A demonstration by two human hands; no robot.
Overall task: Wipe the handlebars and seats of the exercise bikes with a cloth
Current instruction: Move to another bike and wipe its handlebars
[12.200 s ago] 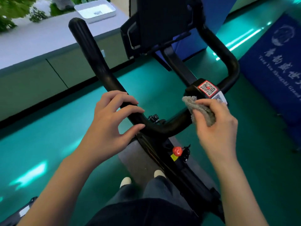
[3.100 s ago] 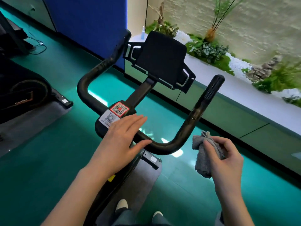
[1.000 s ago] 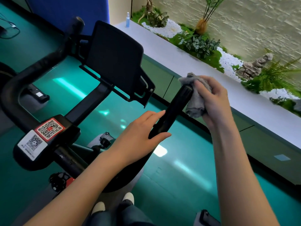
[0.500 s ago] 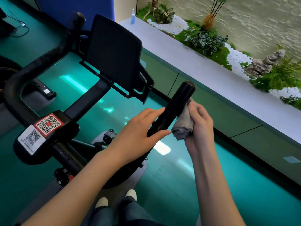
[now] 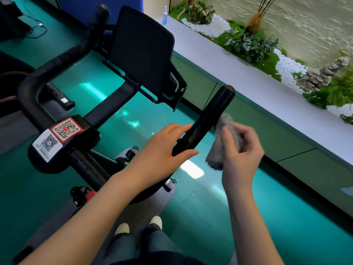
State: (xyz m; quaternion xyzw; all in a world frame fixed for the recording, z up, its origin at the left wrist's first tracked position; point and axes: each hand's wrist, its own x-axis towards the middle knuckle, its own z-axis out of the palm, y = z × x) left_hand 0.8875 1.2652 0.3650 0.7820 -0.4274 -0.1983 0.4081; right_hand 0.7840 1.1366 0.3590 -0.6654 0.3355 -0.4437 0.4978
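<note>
The person is judged to be partway through the handlebars [image 5: 63,56] of one bike. Nothing shows whether the left horn and the centre clamp with its QR stickers [image 5: 65,129] have been wiped. The left hand [image 5: 162,152] rests on the lower part of the right horn [image 5: 210,115], with its fingers nearly straight and laid together over the tube and the thumb reaching beneath it. Just right of that horn hangs the grey cloth [image 5: 215,153]. It is bunched and pinched in the curled fingers of the right hand [image 5: 242,155]. Motion blur hides whether it touches the tube. The seat is out of view, so it and any further bikes probably remain to be done.

At the far left stands another dark machine [image 5: 7,92]. Low near the frame sits a red knob [image 5: 91,195]. The black tablet holder [image 5: 141,52] juts between the horns and would crowd a wipe across the centre. On the right a long grey surface [image 5: 267,88] carries a spray bottle [image 5: 165,15] at its far end, with plants and white pebbles beyond.
</note>
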